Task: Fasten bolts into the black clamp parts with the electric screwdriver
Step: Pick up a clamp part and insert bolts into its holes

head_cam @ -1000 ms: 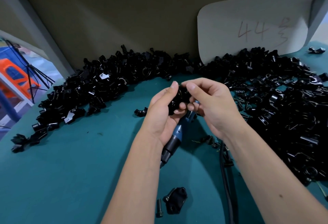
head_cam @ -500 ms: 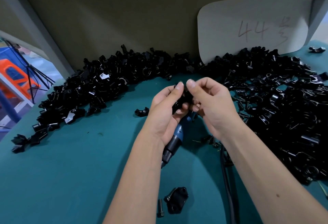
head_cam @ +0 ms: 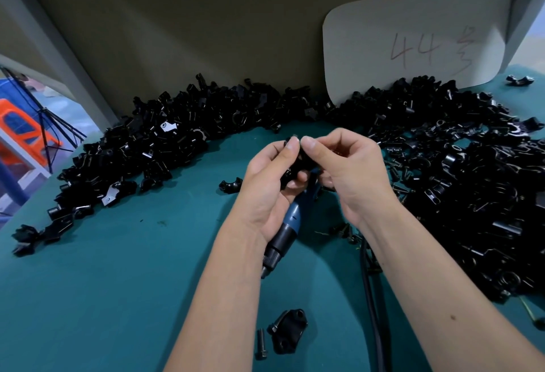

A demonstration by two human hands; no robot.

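Nearest, a loose bolt (head_cam: 261, 343) lies just left of a spare clamp part (head_cam: 290, 331). Beyond that clamp part, the screwdriver (head_cam: 284, 231) slants up and away, tucked under the left hand (head_cam: 269, 187). Both hands pinch a small clamp (head_cam: 295, 162); the right hand (head_cam: 351, 171) meets it from the other side. Whether a bolt sits in it is hidden. The piles (head_cam: 182, 135) lie farthest.
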